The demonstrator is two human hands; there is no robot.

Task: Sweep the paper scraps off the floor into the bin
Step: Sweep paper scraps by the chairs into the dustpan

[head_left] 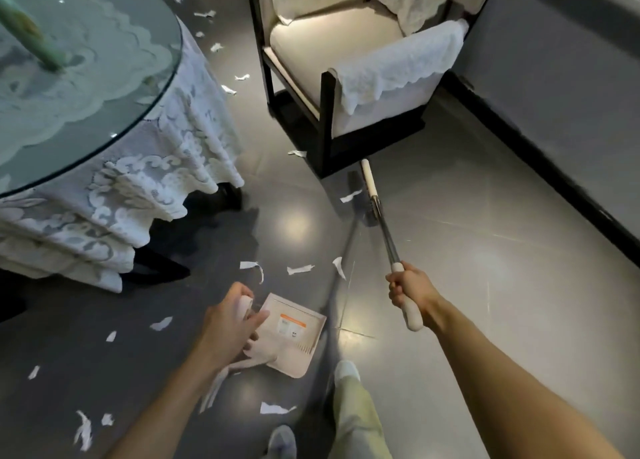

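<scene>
**Item: sweeping, gather stage**

- Right hand (408, 292) — your fingers are curled tight round the pale grip of the broom (384, 230). The shaft runs away from you to a dark head on the floor (467, 251), just beside the near leg of the armchair (346, 60).
- Left hand (228, 323) — your fingers are wrapped round the top of the upright handle of the dustpan (298, 337). The pan sits flat on the floor near your feet, and nothing shows in it.
- Paper scraps (300, 269) — they are scattered loose on the floor. One strip (350, 196) lies just left of the broom head. Three lie in a row just beyond the dustpan. More trail far down the gap between the round table (104, 88) and the armchair, and others lie near and to the left under your left arm.
- Bin — not in view.

**Step in hand, as judged:** this is early in the task. The broom is reaching for the far strip while the pan waits near you, and no scrap has been collected.

**Next move calls for:** draw the broom head toward you, taking the strip beside it into the row of three. Then tilt the pan's lip to the floor facing that pile so the scraps ride in. Light paper may flutter aside — keep the stroke slow and low.
</scene>
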